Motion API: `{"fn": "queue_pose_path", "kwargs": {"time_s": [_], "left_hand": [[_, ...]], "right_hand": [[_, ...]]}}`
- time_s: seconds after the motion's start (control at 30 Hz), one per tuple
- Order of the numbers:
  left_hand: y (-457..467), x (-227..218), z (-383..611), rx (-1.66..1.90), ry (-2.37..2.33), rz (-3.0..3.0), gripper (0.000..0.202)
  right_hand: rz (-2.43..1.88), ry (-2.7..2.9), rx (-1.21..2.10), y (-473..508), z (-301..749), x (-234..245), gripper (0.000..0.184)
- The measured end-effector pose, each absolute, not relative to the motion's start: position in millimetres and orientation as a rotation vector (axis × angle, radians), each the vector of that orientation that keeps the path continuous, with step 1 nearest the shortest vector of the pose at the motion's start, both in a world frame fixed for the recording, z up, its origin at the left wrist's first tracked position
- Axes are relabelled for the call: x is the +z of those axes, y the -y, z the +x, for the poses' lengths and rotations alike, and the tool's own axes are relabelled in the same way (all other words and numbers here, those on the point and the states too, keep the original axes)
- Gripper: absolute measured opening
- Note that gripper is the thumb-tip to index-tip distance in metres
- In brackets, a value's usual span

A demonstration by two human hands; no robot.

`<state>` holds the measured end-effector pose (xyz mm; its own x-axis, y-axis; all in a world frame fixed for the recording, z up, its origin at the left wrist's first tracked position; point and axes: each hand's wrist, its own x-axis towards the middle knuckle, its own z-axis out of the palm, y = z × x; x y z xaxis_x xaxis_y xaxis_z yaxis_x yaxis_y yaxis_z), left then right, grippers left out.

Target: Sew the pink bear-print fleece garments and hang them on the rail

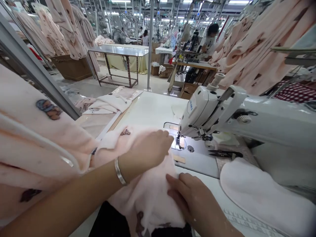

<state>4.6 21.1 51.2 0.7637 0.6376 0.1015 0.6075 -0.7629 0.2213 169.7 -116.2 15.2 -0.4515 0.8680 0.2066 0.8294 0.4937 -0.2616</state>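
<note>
A pale pink fleece garment (pixel 153 194) with small bear prints lies on the white sewing table (pixel 150 108) in front of me. My left hand (pixel 150 148), with a silver bangle on its wrist, rests on the fleece with its fingers curled over the cloth, just left of the presser foot (pixel 178 141). My right hand (pixel 190 197) lies lower, fingers pressed down on the fleece near the table's front edge. The white sewing machine (pixel 212 108) stands to the right, its needle over the metal plate.
Black thread snips (pixel 224 153) lie beside the machine. A white oval fabric piece (pixel 261 194) sits at the right. Folded white and pink pieces (pixel 111 102) are stacked at the table's far left. Pink garments hang on both sides. A person sits at a distant machine (pixel 209 39).
</note>
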Motion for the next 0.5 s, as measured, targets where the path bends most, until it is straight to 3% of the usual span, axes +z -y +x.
{"fn": "queue_pose_path", "kwargs": {"time_s": [0.13, 0.27, 0.4, 0.5], "left_hand": [[0.3, 18.3, -0.6, 0.327, -0.931, 2.776, 0.024], [20.0, 13.3, -7.5, 0.318, -0.826, 2.766, 0.03], [32.6, 15.4, -13.1, 0.308, -0.811, 2.757, 0.043], [30.9, 11.5, -12.9, 0.309, -0.784, 2.796, 0.048]], "right_hand": [[-1.379, 2.496, 0.26, 120.0, 164.7, 9.3, 0.019], [-1.149, 2.622, 0.297, 139.9, 165.2, 5.1, 0.022], [-1.099, 2.692, 0.455, 131.6, 178.1, 14.8, 0.009], [-1.36, 2.503, 0.347, 92.4, 199.7, 23.5, 0.028]]}}
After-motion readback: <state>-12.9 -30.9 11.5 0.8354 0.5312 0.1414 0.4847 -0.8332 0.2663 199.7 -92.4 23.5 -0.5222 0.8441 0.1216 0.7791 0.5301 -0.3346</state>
